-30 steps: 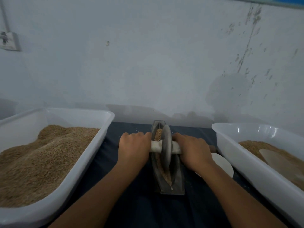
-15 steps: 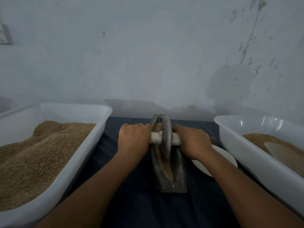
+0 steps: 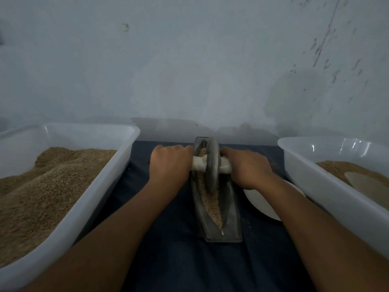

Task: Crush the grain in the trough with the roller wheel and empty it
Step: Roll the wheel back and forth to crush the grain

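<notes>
A narrow grey metal trough (image 3: 231,211) lies lengthwise on the dark cloth in the middle. Tan grain (image 3: 211,204) fills its groove, mostly in the near half. A grey roller wheel (image 3: 211,165) stands upright in the far part of the trough, on a white-wrapped axle. My left hand (image 3: 169,165) grips the axle's left end and my right hand (image 3: 247,167) grips its right end, both with fingers curled over it.
A large white tub (image 3: 117,165) heaped with grain stands at the left. Another white tub (image 3: 299,165) at the right holds grain and a flat pale scoop (image 3: 368,184). A white plate (image 3: 265,205) lies between trough and right tub. A pale wall rises close behind.
The wheel has rolled a little toward the trough's far end with both hands on the axle. The view has tilted slightly down.
</notes>
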Demonstrator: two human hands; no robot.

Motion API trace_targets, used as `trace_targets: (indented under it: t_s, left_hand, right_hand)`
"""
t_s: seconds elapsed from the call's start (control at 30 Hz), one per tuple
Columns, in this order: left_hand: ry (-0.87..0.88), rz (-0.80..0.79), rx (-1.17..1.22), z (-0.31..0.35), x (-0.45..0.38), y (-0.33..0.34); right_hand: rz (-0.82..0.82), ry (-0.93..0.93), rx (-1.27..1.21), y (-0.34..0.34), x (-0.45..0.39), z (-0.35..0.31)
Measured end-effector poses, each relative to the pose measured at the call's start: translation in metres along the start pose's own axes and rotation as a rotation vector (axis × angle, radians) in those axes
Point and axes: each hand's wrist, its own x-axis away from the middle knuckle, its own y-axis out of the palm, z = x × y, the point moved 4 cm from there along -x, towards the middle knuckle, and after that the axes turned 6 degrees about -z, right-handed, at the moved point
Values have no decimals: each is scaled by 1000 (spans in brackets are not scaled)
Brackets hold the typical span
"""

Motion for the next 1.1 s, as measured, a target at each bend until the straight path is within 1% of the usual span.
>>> trace_targets:
  t_s: [0.17,0.47,0.63,0.87,1.1]
  left_hand:
    - [-1,30,7,0,-3,2]
    - [-8,79,16,-1,-5,2]
    - [-1,96,34,0,-4,2]
    - [-17,79,37,-2,-2,0]
    - [-36,75,16,1,5,-2]
  right_hand:
    - [-35,1,-10,-2,-5,1]
    - [-45,-5,-6,-2,-8,1]
    - [-122,5,10,-4,-10,0]
    - [-258,-6,-19,-6,-17,0]
    - [-290,16,-23,-6,-14,0]
